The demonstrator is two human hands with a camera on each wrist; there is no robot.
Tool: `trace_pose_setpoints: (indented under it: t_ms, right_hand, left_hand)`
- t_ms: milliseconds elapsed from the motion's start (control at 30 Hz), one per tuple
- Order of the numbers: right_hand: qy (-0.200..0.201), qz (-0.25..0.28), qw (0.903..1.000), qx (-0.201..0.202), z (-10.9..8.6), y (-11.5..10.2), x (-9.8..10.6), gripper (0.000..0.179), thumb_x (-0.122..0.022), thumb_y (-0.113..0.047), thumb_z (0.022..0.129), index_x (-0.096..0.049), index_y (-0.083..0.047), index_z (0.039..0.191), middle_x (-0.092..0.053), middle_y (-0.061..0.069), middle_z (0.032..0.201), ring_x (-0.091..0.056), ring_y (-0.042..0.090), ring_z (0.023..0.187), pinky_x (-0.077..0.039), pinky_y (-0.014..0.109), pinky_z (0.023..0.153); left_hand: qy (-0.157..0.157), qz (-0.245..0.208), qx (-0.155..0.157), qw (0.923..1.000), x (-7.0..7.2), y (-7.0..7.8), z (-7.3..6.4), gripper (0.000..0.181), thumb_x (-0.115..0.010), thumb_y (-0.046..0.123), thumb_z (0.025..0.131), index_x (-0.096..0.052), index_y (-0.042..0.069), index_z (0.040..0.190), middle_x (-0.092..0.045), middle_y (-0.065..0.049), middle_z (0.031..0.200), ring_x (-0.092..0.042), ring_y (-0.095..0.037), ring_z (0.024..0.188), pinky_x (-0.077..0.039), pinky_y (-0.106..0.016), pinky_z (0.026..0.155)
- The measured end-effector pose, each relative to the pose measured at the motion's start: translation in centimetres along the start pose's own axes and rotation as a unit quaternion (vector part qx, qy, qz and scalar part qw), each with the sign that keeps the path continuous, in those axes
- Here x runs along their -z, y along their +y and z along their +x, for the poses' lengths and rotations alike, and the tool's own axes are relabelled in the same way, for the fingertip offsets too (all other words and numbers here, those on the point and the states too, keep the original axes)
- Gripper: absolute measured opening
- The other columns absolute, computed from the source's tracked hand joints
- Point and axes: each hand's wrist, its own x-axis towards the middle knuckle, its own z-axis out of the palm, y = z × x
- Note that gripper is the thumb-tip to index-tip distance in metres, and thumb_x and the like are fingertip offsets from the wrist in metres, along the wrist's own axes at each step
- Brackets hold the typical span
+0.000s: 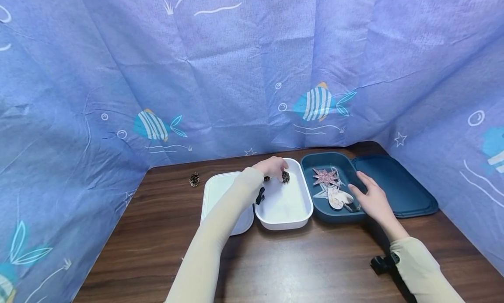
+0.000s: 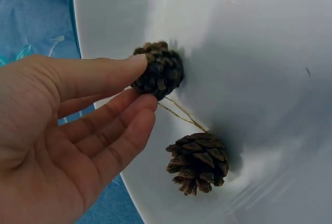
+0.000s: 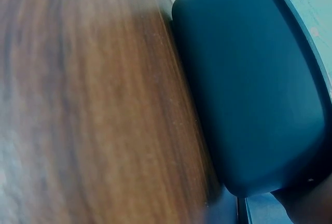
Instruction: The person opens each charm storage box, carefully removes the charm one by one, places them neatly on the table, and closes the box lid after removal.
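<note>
With the white box (image 1: 289, 206) as the clock's centre in the head view, a lone pine cone (image 1: 194, 179) lies between nine and ten o'clock on the brown wooden table (image 1: 157, 233), and a white lid (image 1: 220, 184) lies nearer, at nine. At the box's eleven o'clock side, the left hand (image 1: 271, 166) pinches a second pine cone (image 2: 160, 73) between thumb and fingertips. In the left wrist view a third pine cone (image 2: 199, 162) lies in the box at five o'clock from it, a gold cord (image 2: 181, 114) running from its top toward the pinched one. Between two and three o'clock stands a dark blue box (image 1: 334, 216), holding a pink star (image 1: 326, 177), a silvery star (image 1: 320, 193) at six o'clock from that and a pale ornament (image 1: 336, 198) at five. The right hand (image 1: 372, 198), thumb and index finger spread apart, is at this box's three-to-four o'clock edge; I cannot tell whether it touches the rim. Farther out, at three, lies a dark blue lid (image 1: 401, 184).
</note>
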Motion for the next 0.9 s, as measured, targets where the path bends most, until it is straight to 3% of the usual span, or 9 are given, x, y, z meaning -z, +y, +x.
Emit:
trace_pose_setpoints:
  t_ms: [100, 233, 333, 567, 900]
  right_hand:
    - [0.001, 0.002, 1.0000, 0.000, 0.0, 0.1, -0.1, 0.069, -0.054, -0.036, 0.105, -0.032, 0.009, 0.152, -0.028, 0.034, 0.156, -0.024, 0.056, 0.142, -0.026, 0.072, 0.107]
    - [0.004, 0.004, 1.0000, 0.002, 0.0, 0.1, -0.2, 0.065, -0.055, -0.034, 0.105, -0.038, 0.011, 0.148, -0.030, 0.032, 0.156, -0.026, 0.055, 0.141, -0.027, 0.072, 0.106]
    - [0.007, 0.002, 1.0000, 0.003, 0.0, 0.0, -0.2, 0.063, -0.056, -0.033, 0.105, -0.041, 0.011, 0.147, -0.031, 0.031, 0.156, -0.027, 0.055, 0.141, -0.028, 0.072, 0.105]
    - [0.006, 0.003, 1.0000, -0.002, 0.1, -0.1, -0.1, 0.063, -0.057, -0.031, 0.104, -0.039, 0.010, 0.148, -0.030, 0.030, 0.157, -0.025, 0.055, 0.142, -0.026, 0.072, 0.106]
    - [0.001, 0.004, 1.0000, -0.007, 0.0, -0.1, 0.0, 0.068, -0.054, -0.035, 0.105, -0.032, 0.009, 0.152, -0.028, 0.032, 0.157, -0.024, 0.055, 0.143, -0.025, 0.071, 0.108]
  left_hand:
    - [-0.002, 0.025, -0.002, 0.9997, -0.3, -0.1, 0.2, 0.051, -0.076, 0.005, 0.088, -0.061, 0.005, 0.138, -0.068, -0.008, 0.122, -0.060, -0.017, 0.111, -0.048, -0.026, 0.094]
    - [-0.010, 0.060, -0.025, 0.9978, -0.6, -0.1, 0.3, 0.033, -0.076, 0.004, 0.087, -0.071, 0.003, 0.120, -0.067, -0.005, 0.101, -0.056, -0.015, 0.088, -0.048, -0.023, 0.077]
    - [-0.011, 0.064, -0.031, 0.9974, -0.8, 0.0, 0.3, 0.026, -0.077, 0.007, 0.087, -0.074, 0.004, 0.112, -0.064, -0.004, 0.097, -0.053, -0.014, 0.084, -0.047, -0.023, 0.072]
    - [-0.004, 0.042, -0.022, 0.9989, -1.1, 0.1, 0.5, 0.034, -0.080, 0.015, 0.086, -0.071, 0.008, 0.118, -0.068, -0.004, 0.116, -0.058, -0.015, 0.099, -0.048, -0.023, 0.084]
    - [0.017, 0.020, -0.038, 0.9989, -1.0, 0.0, 0.8, 0.034, -0.079, 0.010, 0.086, -0.069, 0.004, 0.118, -0.068, -0.007, 0.113, -0.059, -0.016, 0.099, -0.048, -0.024, 0.087]
